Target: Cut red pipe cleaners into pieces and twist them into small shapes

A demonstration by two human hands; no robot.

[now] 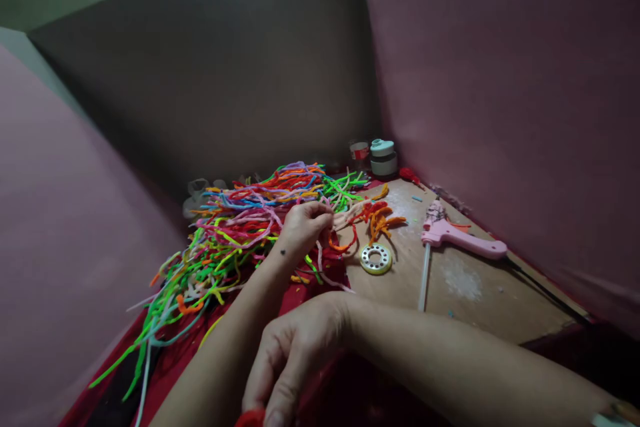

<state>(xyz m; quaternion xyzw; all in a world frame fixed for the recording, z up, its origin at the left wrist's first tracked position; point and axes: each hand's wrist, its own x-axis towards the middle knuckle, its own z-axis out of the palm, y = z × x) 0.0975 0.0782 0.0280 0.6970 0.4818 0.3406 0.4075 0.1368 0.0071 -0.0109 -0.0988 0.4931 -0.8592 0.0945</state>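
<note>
My left hand reaches into a big heap of multicoloured pipe cleaners. Its fingers are closed in a pinch on a pale pink pipe cleaner, though the fingertips are partly hidden. Closer to me, my right hand is curled shut around a red rounded thing; the bottom edge of the view cuts most of it off, so its kind cannot be told. Just right of my left hand lie a curved orange-red pipe cleaner and a bunch of orange pipe cleaners.
On the brown board lie a pale yellow ring with holes and a pink glue gun with its clear stick and black cord. A light-blue lidded container and a red-labelled jar stand in the back corner. Pink walls flank both sides.
</note>
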